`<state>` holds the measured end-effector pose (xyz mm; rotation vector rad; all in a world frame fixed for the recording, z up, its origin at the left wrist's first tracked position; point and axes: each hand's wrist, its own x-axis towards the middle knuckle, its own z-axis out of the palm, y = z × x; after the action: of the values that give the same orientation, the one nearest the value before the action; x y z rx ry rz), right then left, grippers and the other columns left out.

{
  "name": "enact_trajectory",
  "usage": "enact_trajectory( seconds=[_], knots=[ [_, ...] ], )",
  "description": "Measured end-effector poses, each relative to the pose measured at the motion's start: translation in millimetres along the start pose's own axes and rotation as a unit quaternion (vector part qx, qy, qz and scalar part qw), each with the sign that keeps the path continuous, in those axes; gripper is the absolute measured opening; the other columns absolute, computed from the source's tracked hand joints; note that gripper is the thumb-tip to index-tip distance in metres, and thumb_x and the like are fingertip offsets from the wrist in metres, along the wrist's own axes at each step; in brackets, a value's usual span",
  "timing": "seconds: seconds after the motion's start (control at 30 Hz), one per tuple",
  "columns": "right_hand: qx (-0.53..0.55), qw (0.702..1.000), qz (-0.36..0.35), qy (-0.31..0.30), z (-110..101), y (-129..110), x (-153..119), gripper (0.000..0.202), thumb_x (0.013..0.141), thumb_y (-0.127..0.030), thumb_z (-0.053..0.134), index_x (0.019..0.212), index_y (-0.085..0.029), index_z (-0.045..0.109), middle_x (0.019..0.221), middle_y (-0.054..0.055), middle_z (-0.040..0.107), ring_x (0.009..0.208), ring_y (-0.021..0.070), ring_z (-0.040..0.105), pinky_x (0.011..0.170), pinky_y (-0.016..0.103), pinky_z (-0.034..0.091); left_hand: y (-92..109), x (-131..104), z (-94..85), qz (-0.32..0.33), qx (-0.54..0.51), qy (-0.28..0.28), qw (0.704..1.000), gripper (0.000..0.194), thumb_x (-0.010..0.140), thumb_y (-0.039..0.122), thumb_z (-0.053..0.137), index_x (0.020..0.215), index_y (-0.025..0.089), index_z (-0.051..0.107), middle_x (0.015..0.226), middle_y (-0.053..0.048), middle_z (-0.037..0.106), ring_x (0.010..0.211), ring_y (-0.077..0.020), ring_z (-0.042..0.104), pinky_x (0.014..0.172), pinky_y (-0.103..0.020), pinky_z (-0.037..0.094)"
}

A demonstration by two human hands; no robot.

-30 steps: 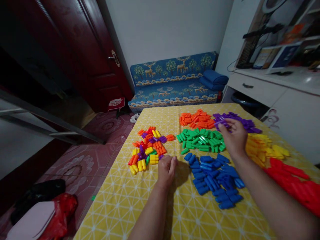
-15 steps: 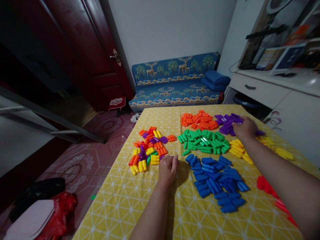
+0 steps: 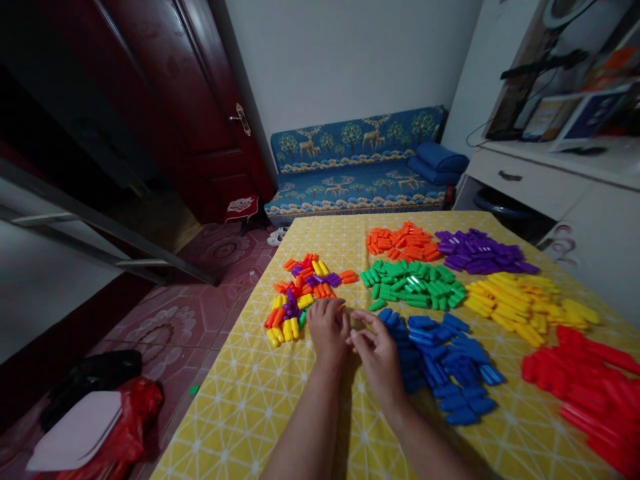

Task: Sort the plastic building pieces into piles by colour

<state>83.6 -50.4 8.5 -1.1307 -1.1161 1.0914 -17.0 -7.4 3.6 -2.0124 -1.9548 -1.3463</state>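
In the head view, your right hand [image 3: 377, 347] has left the purple bullet-shaped blocks [image 3: 485, 253] at the table's far right and come back beside your left hand [image 3: 327, 333]. The purple, yellow [image 3: 530, 300] and red blocks [image 3: 585, 383] are uncovered; your right hand now overlaps the edge of the blue blocks [image 3: 450, 350]. Your left fingers curl down at the near edge of the mixed-colour pile [image 3: 291, 327]; your right thumb and fingers are loosely bent, almost meeting them. I cannot tell whether either pinches a block. The handling seems now centred between both hands, by the mixed-colour pile.
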Motion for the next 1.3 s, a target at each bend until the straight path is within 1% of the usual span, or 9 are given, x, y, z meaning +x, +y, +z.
enact_trajectory(
  seconds=[0.1, 0.2, 0.37, 0.57, 0.73, 0.9, 1.0, 1.2, 1.3],
  knots=[
    [-0.023, 1.0, 0.001, -0.004, 0.0, 20.3, -5.7, 0.034, 0.086, -0.034, 0.058, 0.117, -0.019, 0.059, 0.108, 0.01, 0.07, 0.074, 0.0175, 0.068, 0.066, 0.029, 0.055, -3.7, 4.5, 0.8, -0.006, 0.054, -0.03, 0.998, 0.037, 0.079, 0.017, 0.062, 0.116, 0.021, 0.066, 0.119, -0.011, 0.065, 0.114, -0.0278, 0.056, 0.099, -0.044, 0.04],
    [-0.036, 0.999, -0.014, 0.002, -2.0, 29.6, -4.0, 0.03, 0.087, -0.032, 0.055, 0.113, -0.019, 0.06, 0.11, 0.01, 0.069, 0.072, 0.0164, 0.067, 0.068, 0.03, 0.056, -5.9, 10.2, 3.3, -0.012, 0.121, -0.073, 0.99, 0.048, 0.078, 0.019, 0.064, 0.126, 0.019, 0.062, 0.136, -0.016, 0.056, 0.126, -0.0316, 0.05, 0.107, -0.048, 0.035],
    [-0.06, 0.998, -0.021, -0.003, 1.0, 31.0, -2.4, 0.029, 0.087, -0.031, 0.053, 0.113, -0.019, 0.06, 0.112, 0.01, 0.068, 0.072, 0.0152, 0.067, 0.067, 0.029, 0.056, -8.9, 25.9, 4.9, -0.05, 0.201, -0.117, 0.971, 0.054, 0.08, 0.037, 0.066, 0.131, 0.018, 0.059, 0.149, -0.021, 0.043, 0.125, -0.0356, 0.052, 0.101, -0.048, 0.04],
    [-0.047, 0.999, -0.015, -0.005, 1.8, 31.1, -2.0, 0.028, 0.087, -0.028, 0.051, 0.113, -0.019, 0.059, 0.109, 0.009, 0.068, 0.067, 0.0138, 0.066, 0.064, 0.028, 0.055, -15.4, 40.0, 2.8, -0.031, 0.217, -0.155, 0.963, 0.045, 0.087, 0.035, 0.059, 0.13, 0.023, 0.061, 0.149, -0.015, 0.046, 0.113, -0.0334, 0.06, 0.091, -0.046, 0.046],
    [-0.049, 0.999, -0.014, -0.008, 1.4, 32.5, -1.6, 0.027, 0.087, -0.026, 0.051, 0.111, -0.019, 0.061, 0.109, 0.009, 0.068, 0.07, 0.0146, 0.067, 0.066, 0.028, 0.056, -21.1, 36.6, -1.7, 0.031, 0.147, -0.154, 0.977, 0.029, 0.087, 0.029, 0.06, 0.114, 0.028, 0.07, 0.125, -0.007, 0.065, 0.108, -0.028, 0.061, 0.091, -0.04, 0.046],
    [-0.053, 0.998, -0.015, -0.008, 0.2, 32.8, -0.7, 0.027, 0.088, -0.027, 0.051, 0.112, -0.019, 0.061, 0.109, 0.009, 0.068, 0.068, 0.0146, 0.067, 0.064, 0.027, 0.055, -27.5, 34.4, -0.9, 0.058, 0.045, -0.136, 0.988, 0.022, 0.085, 0.022, 0.063, 0.104, 0.027, 0.074, 0.112, -0.005, 0.07, 0.103, -0.0225, 0.061, 0.088, -0.033, 0.048],
    [-0.045, 0.999, -0.016, -0.002, -0.7, 32.1, -0.9, 0.027, 0.088, -0.028, 0.051, 0.112, -0.019, 0.061, 0.109, 0.01, 0.068, 0.07, 0.0149, 0.067, 0.063, 0.027, 0.055, -30.1, 36.2, -2.1, 0.045, 0.018, -0.124, 0.991, 0.025, 0.086, 0.02, 0.061, 0.107, 0.024, 0.072, 0.113, -0.005, 0.07, 0.103, -0.0208, 0.062, 0.087, -0.03, 0.049],
    [-0.047, 0.999, -0.025, 0.012, -0.8, 32.0, -1.8, 0.025, 0.086, -0.026, 0.051, 0.107, -0.019, 0.063, 0.108, 0.009, 0.068, 0.071, 0.0151, 0.066, 0.064, 0.027, 0.056, -31.9, 38.0, -7.9, 0.01, 0.079, -0.16, 0.984, 0.03, 0.088, 0.03, 0.06, 0.115, 0.023, 0.07, 0.115, -0.007, 0.07, 0.102, -0.0241, 0.064, 0.088, -0.033, 0.049],
    [-0.049, 0.998, -0.023, 0.016, -0.5, 30.7, -2.1, 0.026, 0.085, -0.025, 0.051, 0.107, -0.019, 0.063, 0.108, 0.009, 0.067, 0.07, 0.0144, 0.065, 0.064, 0.027, 0.055, -35.4, 38.0, -6.0, -0.014, 0.043, -0.123, 0.991, 0.031, 0.091, 0.031, 0.055, 0.118, 0.022, 0.067, 0.116, -0.008, 0.07, 0.1, -0.0236, 0.066, 0.083, -0.033, 0.051]
  ],
)
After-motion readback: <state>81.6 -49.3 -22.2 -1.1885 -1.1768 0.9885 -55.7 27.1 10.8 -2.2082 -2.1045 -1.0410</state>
